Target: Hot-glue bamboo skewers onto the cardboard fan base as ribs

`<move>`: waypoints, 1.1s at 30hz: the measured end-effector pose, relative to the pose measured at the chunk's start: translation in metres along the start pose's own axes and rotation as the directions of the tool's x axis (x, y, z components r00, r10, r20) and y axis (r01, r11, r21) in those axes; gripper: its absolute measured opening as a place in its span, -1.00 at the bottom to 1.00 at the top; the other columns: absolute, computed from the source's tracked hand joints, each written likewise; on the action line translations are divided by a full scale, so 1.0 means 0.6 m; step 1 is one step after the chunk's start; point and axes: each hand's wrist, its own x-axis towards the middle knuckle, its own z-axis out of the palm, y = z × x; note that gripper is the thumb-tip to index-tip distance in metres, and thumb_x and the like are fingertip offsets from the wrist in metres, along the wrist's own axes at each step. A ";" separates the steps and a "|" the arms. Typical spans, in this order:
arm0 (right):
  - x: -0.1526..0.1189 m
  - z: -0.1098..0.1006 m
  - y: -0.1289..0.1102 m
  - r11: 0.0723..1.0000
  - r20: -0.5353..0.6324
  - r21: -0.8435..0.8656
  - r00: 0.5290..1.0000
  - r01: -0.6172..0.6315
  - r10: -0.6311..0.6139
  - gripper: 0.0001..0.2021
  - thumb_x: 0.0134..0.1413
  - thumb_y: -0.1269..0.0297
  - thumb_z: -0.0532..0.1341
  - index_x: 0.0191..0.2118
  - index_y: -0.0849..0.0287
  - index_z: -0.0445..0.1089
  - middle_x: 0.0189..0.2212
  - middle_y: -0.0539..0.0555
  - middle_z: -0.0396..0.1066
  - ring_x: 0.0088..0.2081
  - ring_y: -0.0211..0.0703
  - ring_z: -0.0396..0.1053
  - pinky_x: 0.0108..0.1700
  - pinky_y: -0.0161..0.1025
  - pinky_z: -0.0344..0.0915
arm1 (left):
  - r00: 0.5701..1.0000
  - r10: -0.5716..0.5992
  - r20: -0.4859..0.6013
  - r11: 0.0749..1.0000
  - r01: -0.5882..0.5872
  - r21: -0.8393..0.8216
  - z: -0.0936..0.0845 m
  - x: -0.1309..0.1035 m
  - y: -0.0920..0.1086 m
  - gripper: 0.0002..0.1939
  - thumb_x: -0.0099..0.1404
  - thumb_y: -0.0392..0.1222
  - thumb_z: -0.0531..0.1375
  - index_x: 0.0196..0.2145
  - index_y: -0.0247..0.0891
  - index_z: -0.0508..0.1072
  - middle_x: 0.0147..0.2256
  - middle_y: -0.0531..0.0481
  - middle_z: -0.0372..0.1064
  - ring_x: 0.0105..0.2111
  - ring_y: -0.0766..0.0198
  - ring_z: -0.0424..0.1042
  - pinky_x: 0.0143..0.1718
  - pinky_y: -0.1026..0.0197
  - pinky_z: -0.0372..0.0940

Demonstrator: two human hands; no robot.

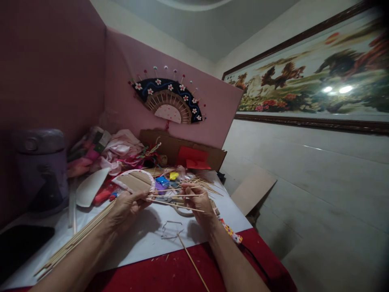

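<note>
The left hand (133, 202) grasps the half-round cardboard piece (133, 181) at its right end, thumb on top and the other fingers folded beneath; this grip appears to steady the piece where three thin sticks (170, 196) reach it. The cardboard piece is raised above the middle of the worktop (146, 278), with its pale, pink-flecked rim curving toward the far edge. The right hand (199, 205) has thumb and fingertips bunched around the upper stick near its free end, presumably to set its angle; whether the fingers also grip the lower two cannot be told. The sticks spread slightly toward the right edge. A white sheet (127, 253) covers most of the worktop, probably as protection. Scissors (181, 211) lie partly hidden below the hands, within easy reach. A bundle of sticks (82, 233) runs along the left side toward the near left corner, probably laid lengthwise for easy picking. One loose stick (193, 261) crosses the near edge of the sheet. Beyond the far edge, a finished-looking fan (174, 89) is mounted on a pink board (212, 89), which places it in plain sight.
</note>
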 end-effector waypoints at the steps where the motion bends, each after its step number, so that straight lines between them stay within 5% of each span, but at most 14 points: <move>1: 0.000 0.000 0.003 1.000 0.000 0.003 1.000 0.000 0.000 -0.71 -0.20 0.14 0.38 -0.32 0.20 0.49 -0.53 0.02 0.44 -0.58 -0.36 0.28 -0.65 -0.46 0.06 | 1.000 0.005 -0.002 1.000 -0.005 0.004 0.002 -0.002 0.000 -0.88 0.02 -0.50 0.21 -0.49 -0.36 0.38 -0.45 -0.09 0.44 -0.48 0.31 0.44 -0.44 0.27 0.40; 16: -0.007 0.009 0.032 0.984 0.008 -0.013 0.984 -0.180 0.180 -0.73 -0.31 0.25 0.42 -0.36 0.14 0.50 -0.50 0.02 0.47 -0.64 -0.35 0.16 -0.64 -0.38 -0.03 | 0.998 -0.027 0.065 0.999 0.029 -0.029 0.009 -0.022 -0.011 -0.85 -0.10 -0.41 0.32 -0.58 -0.36 0.39 -0.51 -0.12 0.45 -0.47 0.25 0.43 -0.42 0.26 0.35; 26: -0.010 0.014 0.038 0.990 0.013 -0.005 0.990 -0.138 0.138 -0.77 -0.25 0.20 0.41 -0.36 0.09 0.48 -0.50 0.02 0.44 -0.59 -0.33 0.20 -0.60 -0.36 -0.03 | 0.999 -0.022 0.039 1.000 0.022 -0.017 0.016 -0.021 -0.014 -0.82 -0.10 -0.44 0.30 -0.60 -0.32 0.34 -0.58 -0.08 0.42 -0.56 0.29 0.40 -0.50 0.28 0.33; 33: -0.015 0.024 0.037 0.982 0.010 -0.171 0.997 -0.076 0.079 -0.81 -0.26 0.23 0.39 -0.38 0.05 0.51 -0.56 0.00 0.41 -0.63 -0.33 0.13 -0.58 -0.34 -0.05 | 0.997 -0.027 0.072 0.999 0.025 0.028 0.014 -0.020 -0.022 -0.83 -0.07 -0.42 0.30 -0.50 -0.34 0.37 -0.48 -0.11 0.46 -0.48 0.27 0.44 -0.45 0.27 0.37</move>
